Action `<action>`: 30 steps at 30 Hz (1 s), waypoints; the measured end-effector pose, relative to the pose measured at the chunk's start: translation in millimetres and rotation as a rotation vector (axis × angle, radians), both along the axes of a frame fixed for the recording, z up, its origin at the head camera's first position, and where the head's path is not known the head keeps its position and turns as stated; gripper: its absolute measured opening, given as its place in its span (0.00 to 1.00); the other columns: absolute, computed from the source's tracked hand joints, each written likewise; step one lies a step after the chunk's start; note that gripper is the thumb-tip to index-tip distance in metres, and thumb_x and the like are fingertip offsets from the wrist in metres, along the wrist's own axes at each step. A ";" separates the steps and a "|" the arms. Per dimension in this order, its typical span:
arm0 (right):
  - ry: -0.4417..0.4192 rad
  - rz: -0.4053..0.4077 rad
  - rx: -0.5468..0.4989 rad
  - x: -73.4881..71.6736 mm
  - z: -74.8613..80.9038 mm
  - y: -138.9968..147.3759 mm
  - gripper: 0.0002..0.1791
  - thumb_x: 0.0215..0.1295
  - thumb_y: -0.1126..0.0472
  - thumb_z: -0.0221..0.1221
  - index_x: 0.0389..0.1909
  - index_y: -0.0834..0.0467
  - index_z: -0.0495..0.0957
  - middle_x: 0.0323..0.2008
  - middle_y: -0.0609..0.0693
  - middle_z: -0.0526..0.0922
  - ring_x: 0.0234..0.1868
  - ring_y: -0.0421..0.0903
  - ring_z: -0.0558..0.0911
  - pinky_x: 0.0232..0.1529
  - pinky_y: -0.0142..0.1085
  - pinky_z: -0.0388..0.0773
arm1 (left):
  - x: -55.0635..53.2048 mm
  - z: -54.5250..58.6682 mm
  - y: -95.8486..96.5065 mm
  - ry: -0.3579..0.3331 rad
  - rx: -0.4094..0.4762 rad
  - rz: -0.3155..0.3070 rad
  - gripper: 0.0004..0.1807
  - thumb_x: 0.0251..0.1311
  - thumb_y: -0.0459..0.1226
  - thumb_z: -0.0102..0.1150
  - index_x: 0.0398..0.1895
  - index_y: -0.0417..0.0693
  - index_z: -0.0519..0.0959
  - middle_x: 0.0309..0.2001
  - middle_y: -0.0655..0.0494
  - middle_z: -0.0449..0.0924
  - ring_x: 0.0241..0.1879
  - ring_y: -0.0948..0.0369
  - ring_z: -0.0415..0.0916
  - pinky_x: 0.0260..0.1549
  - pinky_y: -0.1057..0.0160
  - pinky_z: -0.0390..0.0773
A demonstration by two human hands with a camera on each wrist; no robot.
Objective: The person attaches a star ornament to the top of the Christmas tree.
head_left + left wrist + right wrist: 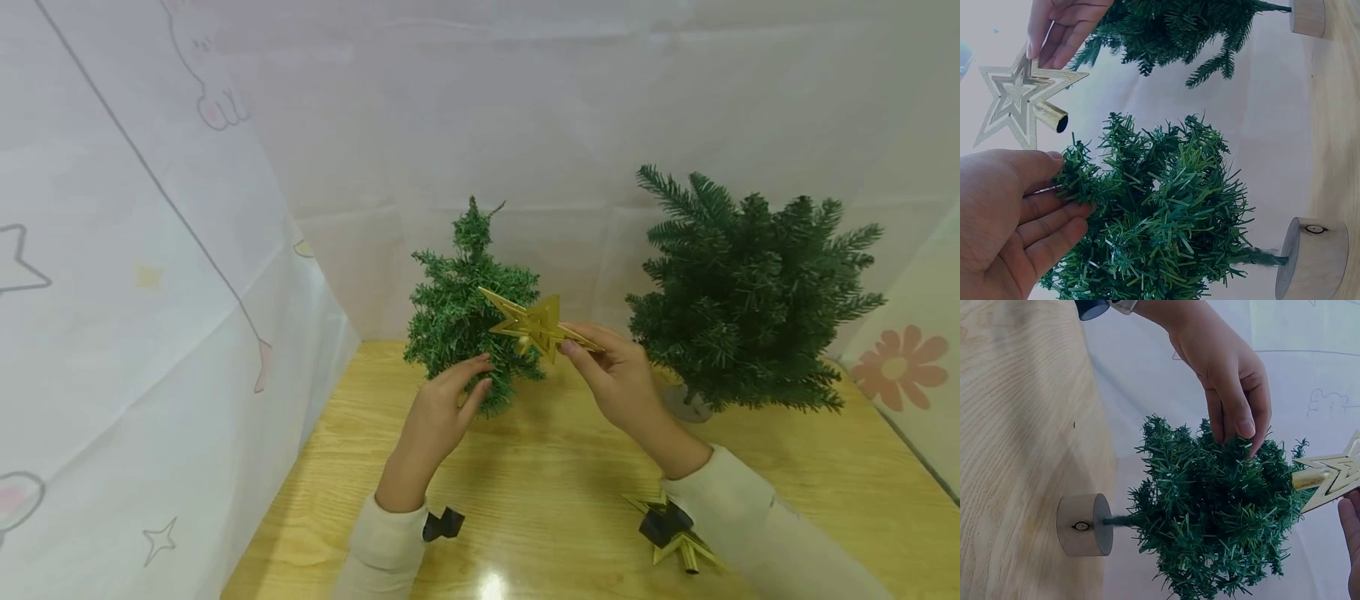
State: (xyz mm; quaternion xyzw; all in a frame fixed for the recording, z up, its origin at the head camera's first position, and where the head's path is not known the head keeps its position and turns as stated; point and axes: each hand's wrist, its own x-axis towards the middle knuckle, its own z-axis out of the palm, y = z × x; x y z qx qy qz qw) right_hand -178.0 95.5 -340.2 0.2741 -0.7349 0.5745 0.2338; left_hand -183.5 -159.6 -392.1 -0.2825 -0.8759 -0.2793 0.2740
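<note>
Pale cloth printed with line drawings (525,125) hangs behind and beside a light wood-grain table (555,508); on the right-hand side of it we note a pinkish flower with a yellow centre (900,367). Two artificial trees stand on the table. We log the smaller, bright green tree with fine tinsel-like needles (457,300) left of centre, upright, on a pale round wooden base with a dark knot (1313,259). Well to its right stands the larger, dark green tree with thick bristly branches (750,300). Right hand (622,375): pinching one point of a flat gold openwork star with a short hollow tube (536,321), thumb on one side, fingers on the other. We place this star in the air near the upper part of the smaller tree; from the left wrist, the tube's dark mouth faces the foliage with a small gap between. Left hand (442,404): thumb and fingers bent round a sprig of the smaller tree; how firm the grip is, we cannot tell. Both arms wear cream sleeves (386,533), with a black angular piece (444,524) at the left cuff. Near the right cuff we record a second gold star (686,550) lying on the table, partly covered by another black piece (666,525).
</note>
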 end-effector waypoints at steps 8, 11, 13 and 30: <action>-0.018 -0.012 0.007 -3.0 2.0 -0.8 0.17 0.67 0.73 0.58 0.56 0.63 0.80 0.52 0.57 0.81 0.36 0.37 0.80 0.25 0.28 0.73 | -0.6 -0.7 -0.2 0.004 0.001 -0.011 0.17 0.66 0.37 0.62 0.58 0.51 0.79 0.62 0.57 0.75 0.58 0.58 0.75 0.50 0.58 0.79; -0.010 0.008 -0.005 -4.3 1.9 -0.9 0.17 0.68 0.71 0.58 0.56 0.60 0.81 0.51 0.54 0.82 0.37 0.39 0.81 0.27 0.28 0.75 | -0.4 -0.3 -0.3 0.003 0.005 -0.008 0.17 0.66 0.37 0.61 0.58 0.50 0.79 0.62 0.57 0.75 0.58 0.58 0.74 0.51 0.57 0.79; -0.002 0.029 -0.012 -5.6 1.2 -1.3 0.17 0.68 0.70 0.58 0.56 0.59 0.81 0.51 0.53 0.82 0.39 0.40 0.82 0.29 0.29 0.77 | 0.1 -0.4 -0.6 0.002 0.008 -0.004 0.17 0.66 0.37 0.61 0.58 0.50 0.79 0.62 0.56 0.75 0.58 0.58 0.75 0.51 0.56 0.79; 0.064 0.101 -0.035 -11.6 6.3 -6.9 0.17 0.67 0.73 0.58 0.54 0.60 0.82 0.51 0.54 0.83 0.48 0.44 0.82 0.47 0.33 0.81 | 1.9 0.8 -0.2 0.009 0.004 0.005 0.18 0.65 0.36 0.62 0.58 0.49 0.79 0.61 0.55 0.76 0.58 0.58 0.75 0.52 0.57 0.78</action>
